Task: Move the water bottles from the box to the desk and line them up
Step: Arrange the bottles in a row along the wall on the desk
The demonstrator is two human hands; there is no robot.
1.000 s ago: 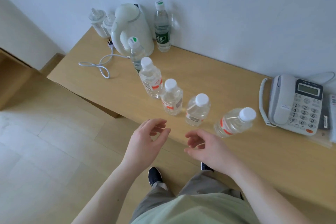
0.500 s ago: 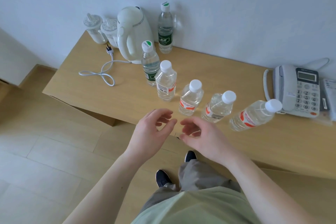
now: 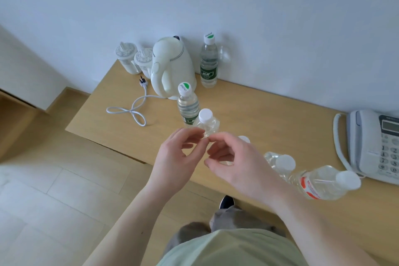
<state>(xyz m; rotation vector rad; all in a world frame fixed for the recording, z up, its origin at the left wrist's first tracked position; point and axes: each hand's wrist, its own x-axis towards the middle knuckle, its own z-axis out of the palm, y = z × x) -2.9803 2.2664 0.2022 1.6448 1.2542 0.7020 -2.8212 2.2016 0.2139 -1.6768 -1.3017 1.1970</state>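
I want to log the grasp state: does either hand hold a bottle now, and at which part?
It cannot be told. The left hand and right hand curl in front of the white-capped bottles, hiding any contact.

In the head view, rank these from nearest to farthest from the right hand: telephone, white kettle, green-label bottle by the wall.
From the right hand:
1. White kettle, up and to the left on the desk.
2. Green-label bottle by the wall, just beyond the kettle; close call with it.
3. Telephone, far right edge.
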